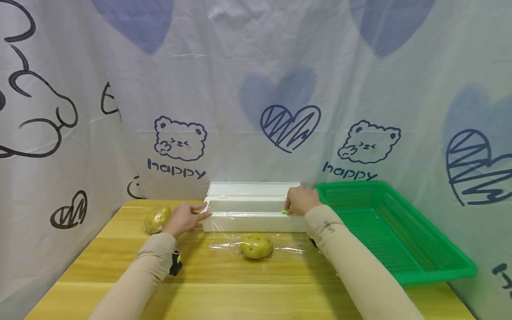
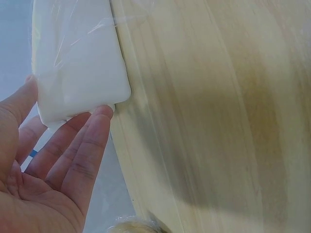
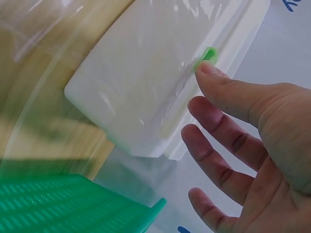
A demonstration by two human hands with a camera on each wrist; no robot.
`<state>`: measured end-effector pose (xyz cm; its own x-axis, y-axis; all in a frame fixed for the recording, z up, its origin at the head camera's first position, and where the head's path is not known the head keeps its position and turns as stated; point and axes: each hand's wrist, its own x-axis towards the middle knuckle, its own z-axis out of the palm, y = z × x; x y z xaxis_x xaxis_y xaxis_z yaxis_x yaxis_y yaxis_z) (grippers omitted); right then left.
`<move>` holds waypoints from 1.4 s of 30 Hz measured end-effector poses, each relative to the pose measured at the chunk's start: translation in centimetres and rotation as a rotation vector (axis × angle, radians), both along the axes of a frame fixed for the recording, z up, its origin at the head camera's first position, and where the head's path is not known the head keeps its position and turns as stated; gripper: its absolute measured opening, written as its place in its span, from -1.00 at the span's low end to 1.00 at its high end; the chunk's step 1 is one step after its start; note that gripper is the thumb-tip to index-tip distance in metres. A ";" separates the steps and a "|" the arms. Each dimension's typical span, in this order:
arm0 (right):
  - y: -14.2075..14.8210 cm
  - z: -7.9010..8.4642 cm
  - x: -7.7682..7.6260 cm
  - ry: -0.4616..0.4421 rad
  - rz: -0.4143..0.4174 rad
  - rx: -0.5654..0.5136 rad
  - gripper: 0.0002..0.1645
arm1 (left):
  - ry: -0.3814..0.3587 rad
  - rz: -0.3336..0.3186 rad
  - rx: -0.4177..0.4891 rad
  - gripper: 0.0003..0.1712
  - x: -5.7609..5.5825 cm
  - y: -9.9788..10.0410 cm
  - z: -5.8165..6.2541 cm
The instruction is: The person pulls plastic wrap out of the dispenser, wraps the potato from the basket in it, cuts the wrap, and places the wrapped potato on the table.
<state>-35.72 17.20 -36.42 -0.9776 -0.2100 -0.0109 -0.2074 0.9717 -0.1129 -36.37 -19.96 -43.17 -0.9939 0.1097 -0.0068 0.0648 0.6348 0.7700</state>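
Note:
A white cling film dispenser box stands at the table's back with its lid raised. My left hand grips its left end; in the left wrist view the thumb lies on one edge and the fingertips on the end face. At the right part of the front edge, my right hand pinches a small green slider cutter, the thumb tip on it and the other fingers spread loosely. Clear cling film runs from the box onto the table, with a potato on it.
A film-wrapped potato sits left, beside my left hand. To the right stands a green plastic basket, close to my right forearm. A printed curtain hangs right behind the wooden table.

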 end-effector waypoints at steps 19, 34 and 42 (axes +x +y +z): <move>2.5 0.5 -0.1 -0.027 -0.047 0.038 -0.92 | -0.010 0.024 0.013 -0.32 -0.1 0.0 0.0; 3.1 0.7 0.2 -0.041 -0.038 0.053 -0.92 | -0.007 0.027 0.021 -0.34 0.2 0.1 0.1; 3.1 1.0 0.5 -0.029 -0.043 0.062 -0.91 | -0.011 0.031 0.030 -0.35 0.4 0.3 0.4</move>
<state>-35.23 20.26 -35.46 -0.9849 -0.1654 -0.0505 -0.1624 0.9850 -0.0577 -35.95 -19.67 -42.78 -0.9967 0.0796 -0.0149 0.0372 0.6133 0.7890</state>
